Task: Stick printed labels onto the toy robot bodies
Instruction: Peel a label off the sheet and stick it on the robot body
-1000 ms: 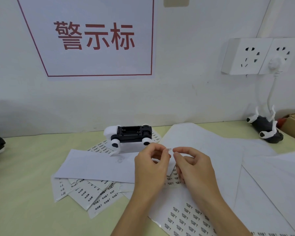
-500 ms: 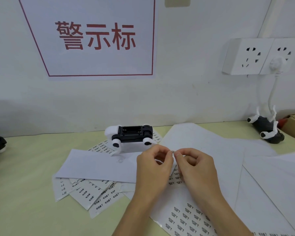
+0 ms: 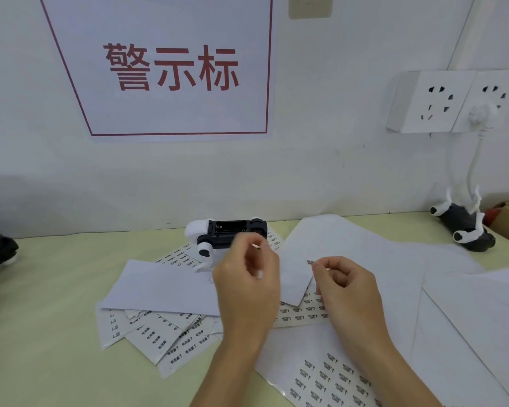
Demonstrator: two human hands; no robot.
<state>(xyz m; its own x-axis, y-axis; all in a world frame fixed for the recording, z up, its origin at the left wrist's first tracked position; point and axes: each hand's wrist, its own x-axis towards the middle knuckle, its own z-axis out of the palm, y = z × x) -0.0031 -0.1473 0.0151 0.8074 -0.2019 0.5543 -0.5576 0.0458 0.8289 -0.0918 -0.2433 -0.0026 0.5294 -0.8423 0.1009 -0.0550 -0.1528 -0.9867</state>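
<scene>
Toy robot body (image 3: 227,235): I see it lying on its side at the back of the table (image 3: 41,333), at about 12 o'clock from my hands, its black underside with the open bay turned toward me.
Long axis: it runs left to right across my view, from 9 to 3 o'clock, white head end at the left.
Left hand (image 3: 247,286): the nearer one; its blurred fingertips are raised right in front of the body's right end, at about 11 o'clock from the right hand. The fingers are curled toward the thumb. I cannot tell whether they pinch anything.
Right hand (image 3: 344,286): set apart at about 4 o'clock from the body, thumb and forefinger pinched on a small printed label (image 3: 310,262) held above the backing paper (image 3: 350,248).
Label sheets (image 3: 329,377): spread under and in front of both wrists, toward 6 o'clock.
Deciding relation: I judge the label must travel toward 10 o'clock, past the left hand, to reach the black face, laid along the body's length.
Risk: I judge the left hand could block that path.
</scene>
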